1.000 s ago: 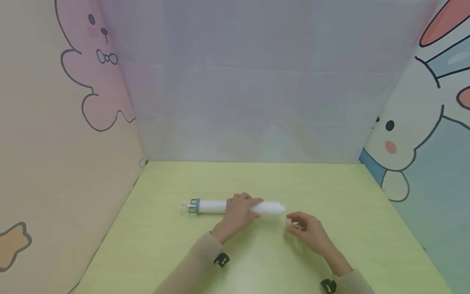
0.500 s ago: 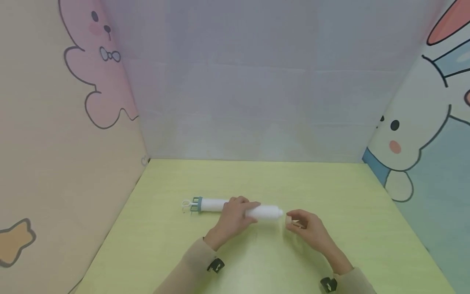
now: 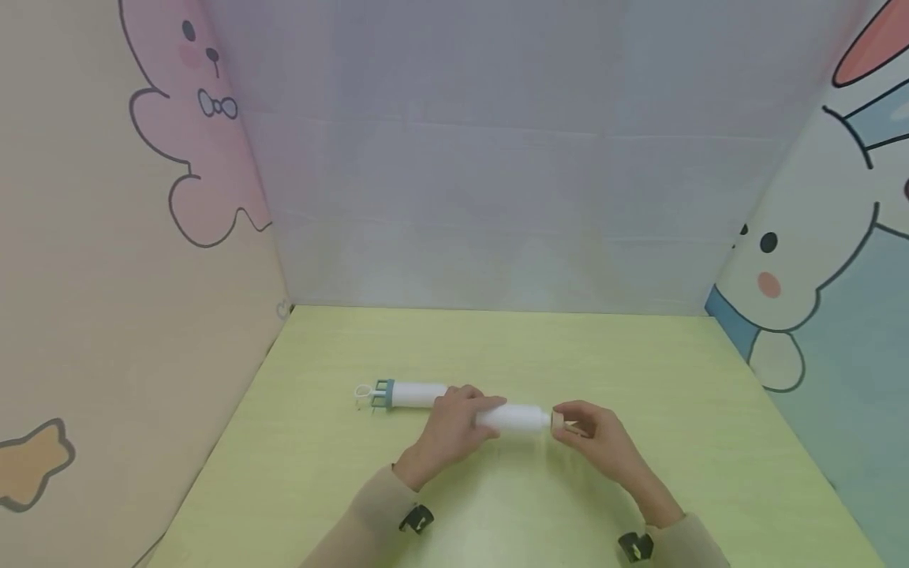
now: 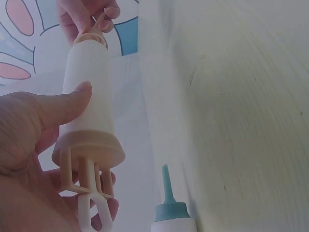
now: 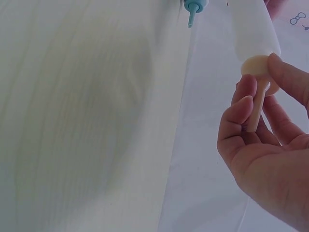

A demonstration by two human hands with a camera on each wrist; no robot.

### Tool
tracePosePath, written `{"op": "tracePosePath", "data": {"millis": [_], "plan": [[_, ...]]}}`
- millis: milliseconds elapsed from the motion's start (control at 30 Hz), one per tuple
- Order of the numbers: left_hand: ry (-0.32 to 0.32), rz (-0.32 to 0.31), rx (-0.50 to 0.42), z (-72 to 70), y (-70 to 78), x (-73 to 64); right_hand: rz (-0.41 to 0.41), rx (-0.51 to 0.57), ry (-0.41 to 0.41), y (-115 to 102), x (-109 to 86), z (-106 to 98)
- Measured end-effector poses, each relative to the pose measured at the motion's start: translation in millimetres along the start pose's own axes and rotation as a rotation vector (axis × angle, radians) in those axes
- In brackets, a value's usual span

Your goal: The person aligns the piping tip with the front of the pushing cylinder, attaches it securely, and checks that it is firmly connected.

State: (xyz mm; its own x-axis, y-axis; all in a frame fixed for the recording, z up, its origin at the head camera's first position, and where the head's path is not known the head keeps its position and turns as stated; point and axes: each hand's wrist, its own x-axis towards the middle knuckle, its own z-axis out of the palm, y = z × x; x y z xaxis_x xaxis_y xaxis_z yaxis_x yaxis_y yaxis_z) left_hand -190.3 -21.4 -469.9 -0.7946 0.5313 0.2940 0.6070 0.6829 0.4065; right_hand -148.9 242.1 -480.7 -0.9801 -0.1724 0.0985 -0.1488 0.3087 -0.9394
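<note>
My left hand (image 3: 450,430) grips a white syringe-like barrel (image 3: 518,418). In the left wrist view its thumb lies along the barrel, near a beige collar (image 4: 89,145) with a white ring-ended plunger (image 4: 84,212) below. My right hand (image 3: 604,442) pinches a beige nozzle cap (image 5: 254,66) with a narrow stem (image 5: 257,108), set right at the barrel's front end. A second white barrel (image 3: 417,394) with a teal collar (image 3: 383,394) lies behind my left hand, which hides part of it. Its teal nozzle (image 4: 167,186) shows in the left wrist view.
A yellow-green wood-grain table (image 3: 639,355) lies under both hands. A pale back panel (image 3: 454,197) and side panels with cartoon animals enclose it at the rear, left and right.
My left hand has brought the held barrel toward me and slightly down, so its tip, apart from the cap before, now meets it. My right hand has stayed nearly in place.
</note>
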Motion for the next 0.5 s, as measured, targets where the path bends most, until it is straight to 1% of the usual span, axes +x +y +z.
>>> {"op": "tracePosePath", "data": {"millis": [200, 400, 500], "plan": [[0.004, 0.004, 0.016, 1.9, 0.2, -0.5, -0.019, 0.022, -0.034, 1.5, -0.4, -0.9], [0.030, 0.045, 0.029, 2.3, 0.6, 1.2, -0.041, 0.035, -0.040, 0.9, 1.3, 0.0], [0.034, 0.053, 0.044, 3.9, 0.7, 1.6, -0.048, 0.034, -0.047, -0.1, 1.5, 0.4]]}}
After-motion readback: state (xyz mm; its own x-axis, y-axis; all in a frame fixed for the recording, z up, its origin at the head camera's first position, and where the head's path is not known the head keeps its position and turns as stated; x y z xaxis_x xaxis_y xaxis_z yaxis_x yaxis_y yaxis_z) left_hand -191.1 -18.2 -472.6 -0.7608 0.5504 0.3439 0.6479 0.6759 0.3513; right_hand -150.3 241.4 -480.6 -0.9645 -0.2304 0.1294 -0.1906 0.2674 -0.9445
